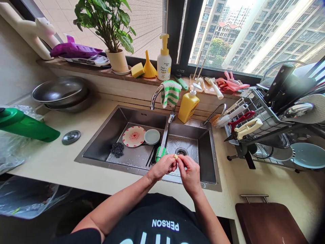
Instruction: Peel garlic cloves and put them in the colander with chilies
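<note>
My left hand [163, 166] and my right hand [189, 172] meet above the front of the double sink [109, 166], near its divider. Between their closed fingertips is a small pale yellow piece [175, 156], about as big as a garlic clove; its exact kind is unclear. Just beyond my left hand lies a green-and-white striped cloth [160, 153]. The left basin holds a red-patterned plate [134, 136], a small pale bowl [152, 137], a black scouring pad [117, 149] and dark chopsticks [151, 156]. Behind my right hand is the right basin's drain [181, 152].
A faucet [154, 98] with a striped cloth [170, 94] over it stands behind the sink, beside a yellow pump bottle [189, 105]. Dark pans [61, 90] and a green container [27, 125] are left. A loaded dish rack [269, 132] and brown board [270, 222] stand right.
</note>
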Available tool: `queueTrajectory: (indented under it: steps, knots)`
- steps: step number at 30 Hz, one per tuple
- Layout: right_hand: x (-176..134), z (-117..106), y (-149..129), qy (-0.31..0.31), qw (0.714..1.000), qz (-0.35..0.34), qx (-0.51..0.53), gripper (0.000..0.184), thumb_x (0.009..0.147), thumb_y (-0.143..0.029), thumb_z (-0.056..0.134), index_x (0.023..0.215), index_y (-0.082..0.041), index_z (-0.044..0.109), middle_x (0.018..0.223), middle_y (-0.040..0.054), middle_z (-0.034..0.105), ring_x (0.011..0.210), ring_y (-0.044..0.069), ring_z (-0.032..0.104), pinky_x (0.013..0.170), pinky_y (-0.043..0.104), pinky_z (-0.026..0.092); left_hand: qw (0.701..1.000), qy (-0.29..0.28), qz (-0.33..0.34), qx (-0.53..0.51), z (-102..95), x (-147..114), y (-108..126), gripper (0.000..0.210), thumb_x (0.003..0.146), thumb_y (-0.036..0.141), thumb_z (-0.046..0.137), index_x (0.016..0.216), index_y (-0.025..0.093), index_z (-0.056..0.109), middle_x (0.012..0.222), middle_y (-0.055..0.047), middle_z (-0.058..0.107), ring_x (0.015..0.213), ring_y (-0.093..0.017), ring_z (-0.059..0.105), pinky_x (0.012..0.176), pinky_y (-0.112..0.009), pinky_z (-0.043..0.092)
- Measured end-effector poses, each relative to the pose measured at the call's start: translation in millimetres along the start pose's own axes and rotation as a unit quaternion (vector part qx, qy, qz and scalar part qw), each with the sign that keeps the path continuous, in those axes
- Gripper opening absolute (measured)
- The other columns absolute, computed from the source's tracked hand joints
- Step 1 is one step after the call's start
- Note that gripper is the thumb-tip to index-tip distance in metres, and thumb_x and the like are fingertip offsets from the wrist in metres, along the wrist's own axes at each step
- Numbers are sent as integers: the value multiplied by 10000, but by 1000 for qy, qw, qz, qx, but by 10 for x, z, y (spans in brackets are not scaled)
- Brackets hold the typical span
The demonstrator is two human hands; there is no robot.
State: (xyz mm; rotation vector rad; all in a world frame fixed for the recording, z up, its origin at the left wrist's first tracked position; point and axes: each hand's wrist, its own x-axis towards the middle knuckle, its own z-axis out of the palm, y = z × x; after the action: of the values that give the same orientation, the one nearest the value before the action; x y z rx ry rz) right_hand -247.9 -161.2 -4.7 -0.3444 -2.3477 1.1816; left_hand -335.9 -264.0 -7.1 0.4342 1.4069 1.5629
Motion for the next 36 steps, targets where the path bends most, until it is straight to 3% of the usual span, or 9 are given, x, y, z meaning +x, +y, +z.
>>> queueTrajectory:
  steps: [9,16,19,22,25,28,31,33,36]
  knots:
    - [-23,31,42,11,999,-42,-33,217,922,-225,444,920,-168,654,762,56,614,647,143,565,622,249,460,999,-12,32,27,-3,16,-69,342,832,447,404,619,181,370,496,64,355,403,-46,219,386,-191,156]
    - [-32,72,50,13,996,-64,-67,231,924,-212,432,930,-158,656,793,81,623,694,161,577,647,267,465,1000,1,17,-4,16,18,-57,283,786,394,427,606,188,353,463,83,313,391,-41,179,377,-183,134]
    - [-38,96,38,14,998,-44,-46,239,918,-232,443,915,-160,671,800,85,634,688,164,575,650,277,460,1000,24,1,-14,12,28,-70,254,755,357,422,578,188,349,446,84,302,379,-38,172,370,-184,124]
    - [-32,107,33,7,999,32,38,224,892,-284,497,890,-170,690,747,61,642,632,151,560,611,270,447,999,38,1,-16,2,33,-75,248,742,349,414,563,185,365,429,79,313,373,-38,174,369,-188,119]
    - [-7,118,61,-10,968,162,192,253,847,-368,558,841,-158,698,592,12,588,515,122,502,516,247,410,999,43,2,3,-8,35,-75,224,722,314,410,548,173,400,422,71,332,369,-38,188,374,-191,127]
    - [24,131,106,-33,885,270,377,302,761,-439,641,766,-139,686,545,-10,542,459,94,451,459,227,368,999,37,-2,15,-20,42,-84,193,689,272,407,528,166,414,433,51,382,373,-39,218,379,-192,138]
    - [37,140,143,-44,817,325,474,312,694,-440,705,732,-133,672,578,3,566,469,90,466,452,219,355,1000,13,-12,8,-37,48,-91,168,666,246,416,524,158,424,479,20,460,386,-39,241,382,-194,134]
    - [32,143,160,-36,819,319,476,295,703,-424,706,723,-132,670,576,3,567,478,89,470,466,220,360,1000,-4,-13,-1,-44,47,-82,114,647,216,429,559,148,457,525,9,506,390,-35,231,382,-194,127]
    - [18,147,177,-18,843,289,453,276,736,-409,686,729,-133,674,567,-5,553,484,80,444,480,216,352,1000,-10,-12,-24,-40,40,-54,70,635,199,426,593,154,458,515,19,499,380,-35,206,376,-193,120]
